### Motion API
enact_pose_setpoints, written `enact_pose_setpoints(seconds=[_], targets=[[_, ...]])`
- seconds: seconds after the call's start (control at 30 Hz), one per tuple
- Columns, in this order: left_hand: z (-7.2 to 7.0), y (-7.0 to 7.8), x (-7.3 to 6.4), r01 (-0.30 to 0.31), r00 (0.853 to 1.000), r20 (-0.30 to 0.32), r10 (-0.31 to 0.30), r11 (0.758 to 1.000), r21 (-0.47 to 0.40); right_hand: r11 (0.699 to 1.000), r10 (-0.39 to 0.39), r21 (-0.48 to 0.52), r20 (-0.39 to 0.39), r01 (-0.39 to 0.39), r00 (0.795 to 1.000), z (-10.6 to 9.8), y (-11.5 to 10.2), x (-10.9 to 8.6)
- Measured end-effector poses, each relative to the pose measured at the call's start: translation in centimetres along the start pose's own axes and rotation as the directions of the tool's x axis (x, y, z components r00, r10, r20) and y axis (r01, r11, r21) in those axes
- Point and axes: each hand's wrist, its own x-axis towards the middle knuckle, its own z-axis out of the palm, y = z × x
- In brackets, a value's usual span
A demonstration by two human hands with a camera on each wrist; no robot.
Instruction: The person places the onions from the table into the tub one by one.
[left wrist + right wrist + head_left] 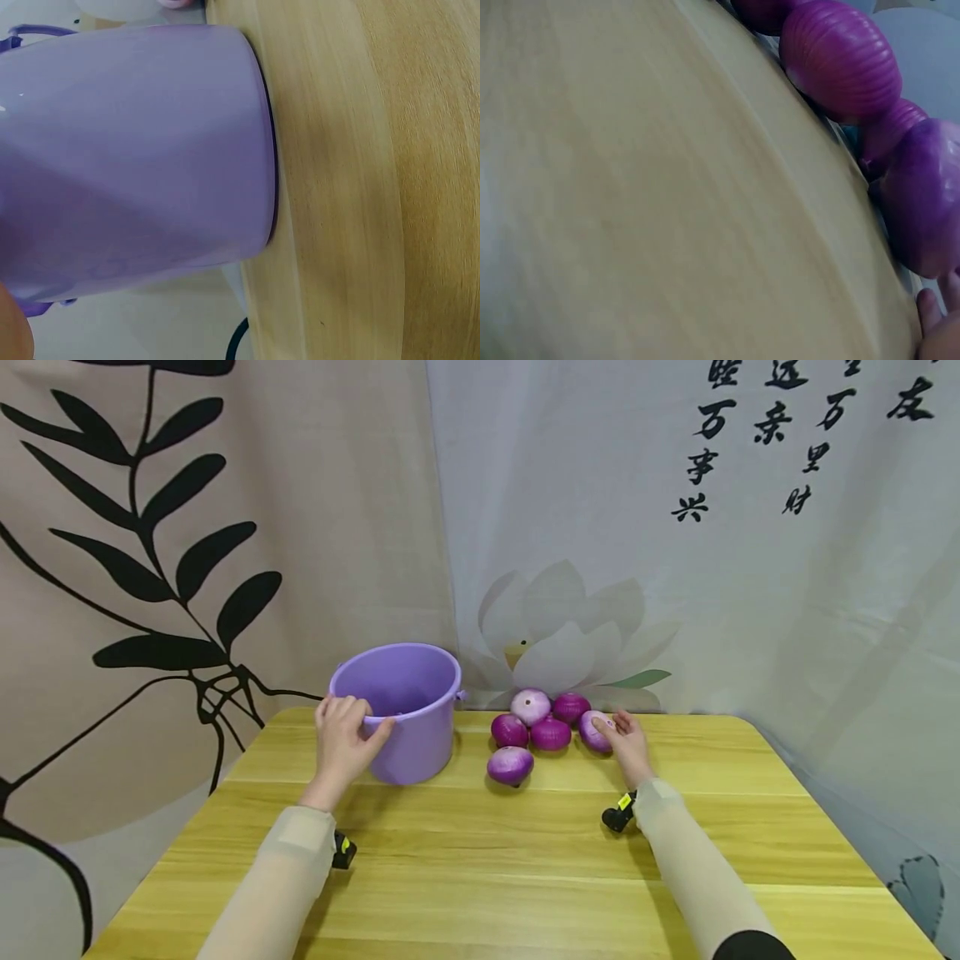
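Observation:
A purple bucket (412,743) stands upright near the table's back edge, left of the middle. My left hand (345,739) grips its near-left rim, fingers over the edge and thumb outside. In the left wrist view the bucket wall (150,150) fills much of the frame. At the right end of a group of red onions, my right hand (628,745) holds one red onion (594,732) between thumb and fingers. That onion (926,199) shows in the right wrist view with fingertips (928,309) at its lower side; the rest of the hand is cut off.
Several other red onions (551,734) lie between the bucket and my right hand, one onion (511,766) nearer to me. The wooden table (480,877) ends at the back against a printed curtain (360,527).

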Motion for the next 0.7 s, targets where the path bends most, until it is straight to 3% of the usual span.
enact_pose_setpoints(seconds=[0.4,0.7], targets=[[0.14,0.09,0.03,0.007,1.000,0.000,-0.007,1.000,0.000,0.986,0.043,-0.158,-0.033,-0.048,0.999,0.69,0.31,0.71],[0.06,0.17,0.03,0.013,1.000,0.005,-0.013,1.000,-0.005,0.958,0.067,-0.279,0.005,-0.063,0.998,0.82,0.24,0.54]])
